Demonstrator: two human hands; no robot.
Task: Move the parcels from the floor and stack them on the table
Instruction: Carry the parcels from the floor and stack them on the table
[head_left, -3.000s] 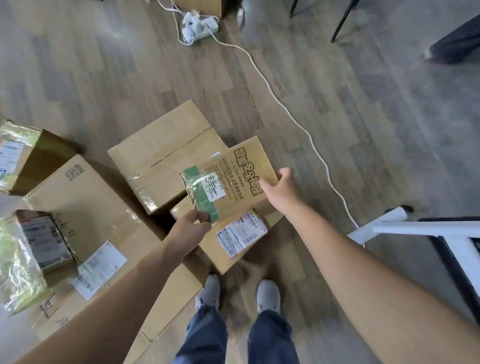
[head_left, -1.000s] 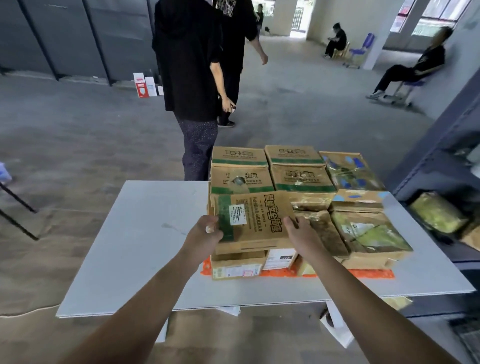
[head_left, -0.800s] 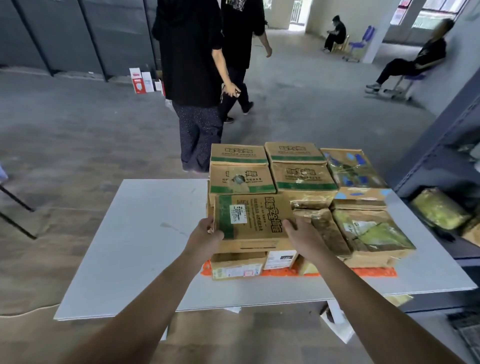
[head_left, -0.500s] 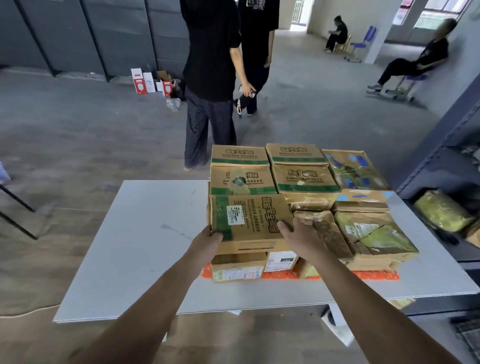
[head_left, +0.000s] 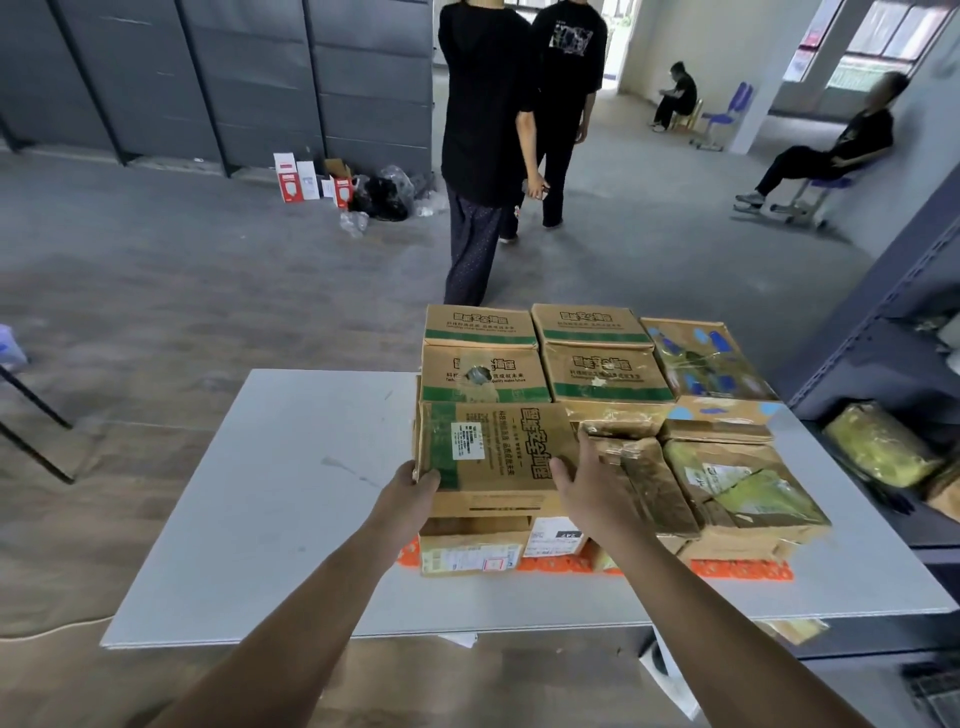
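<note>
**Q:** Where does the parcel lie relative to the fingers?

**A:** The parcel (head_left: 498, 452), a flat carton with a green band and a white label, is held between both hands at the near-left corner of the stack (head_left: 717, 415) on the table (head_left: 291, 493). The left hand (head_left: 410, 499) grips its near-left corner, thumb on the top face, the other fingers hidden. The right hand (head_left: 587, 483) holds the near-right corner, thumb on top and fingers (head_left: 584, 441) laid along the right edge. Whether its underside already rests on the lower carton (head_left: 467, 551) cannot be told.

**Q:** What differs from the earlier frames?

**A:** Three seconds earlier the same parcel was held over cartons on a wooden floor. It is now at the table. Over the last second the grip is unchanged and the parcel has barely moved. The two standing people (head_left: 483, 130) have shifted rightward.

**Q:** What surrounds it?

**A:** Green-banded cartons (head_left: 483, 376) lie directly behind it. Just beside the right fingers lies a tape-wrapped parcel (head_left: 644, 483), and beyond that a carton bearing a green bag (head_left: 743, 488). An orange mat (head_left: 743, 569) shows beneath the stack. A grey shelf (head_left: 883, 322) stands right of the table, and a seated person (head_left: 831, 150) is well apart.
</note>
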